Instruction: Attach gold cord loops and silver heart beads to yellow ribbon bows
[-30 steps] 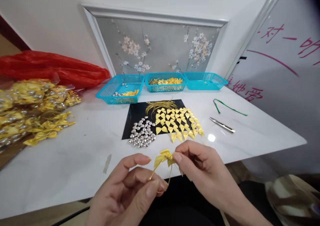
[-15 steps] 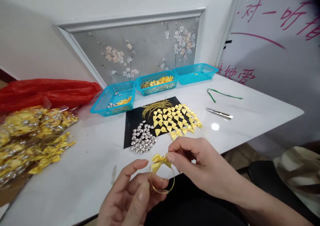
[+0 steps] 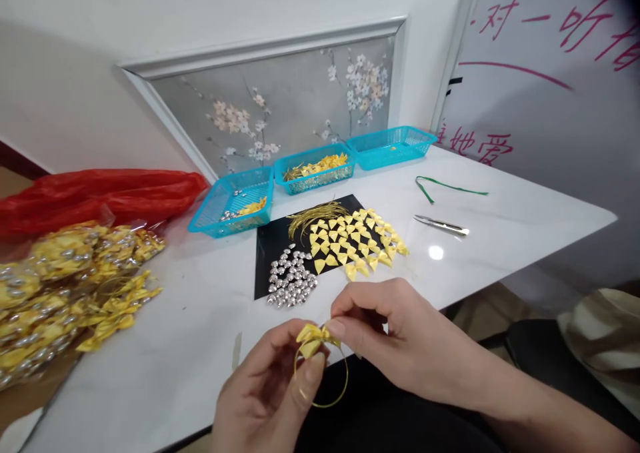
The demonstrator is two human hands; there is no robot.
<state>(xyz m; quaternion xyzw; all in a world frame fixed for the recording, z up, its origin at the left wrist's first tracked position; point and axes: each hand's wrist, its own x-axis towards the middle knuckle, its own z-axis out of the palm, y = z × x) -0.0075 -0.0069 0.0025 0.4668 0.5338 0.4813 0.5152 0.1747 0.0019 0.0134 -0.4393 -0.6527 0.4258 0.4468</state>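
Note:
A small yellow ribbon bow [image 3: 311, 337] with a gold wire loop [image 3: 323, 399] hanging under it is held just off the near edge of the white table [image 3: 200, 306]. My left hand [image 3: 270, 393] pinches the bow from below with thumb and forefinger. My right hand [image 3: 395, 336] pinches its right side, fingers curled. Beyond them a black mat [image 3: 273, 243] carries several silver beads [image 3: 290, 279], several yellow bows [image 3: 353, 239] and a bundle of gold wires [image 3: 313, 211].
Three blue baskets [image 3: 235, 203] [image 3: 317, 169] [image 3: 390, 146] line the back. Bags of finished yellow bows [image 3: 65, 273] and a red plastic bag [image 3: 100, 196] lie left. Metal tweezers [image 3: 440, 225] and a green strip [image 3: 447, 187] lie right. A whiteboard [image 3: 545, 86] stands beyond.
The gold wire's free ends have been curved into a loop under the bow. My left thumb and forefinger have closed up onto the bow. The camera view swung left.

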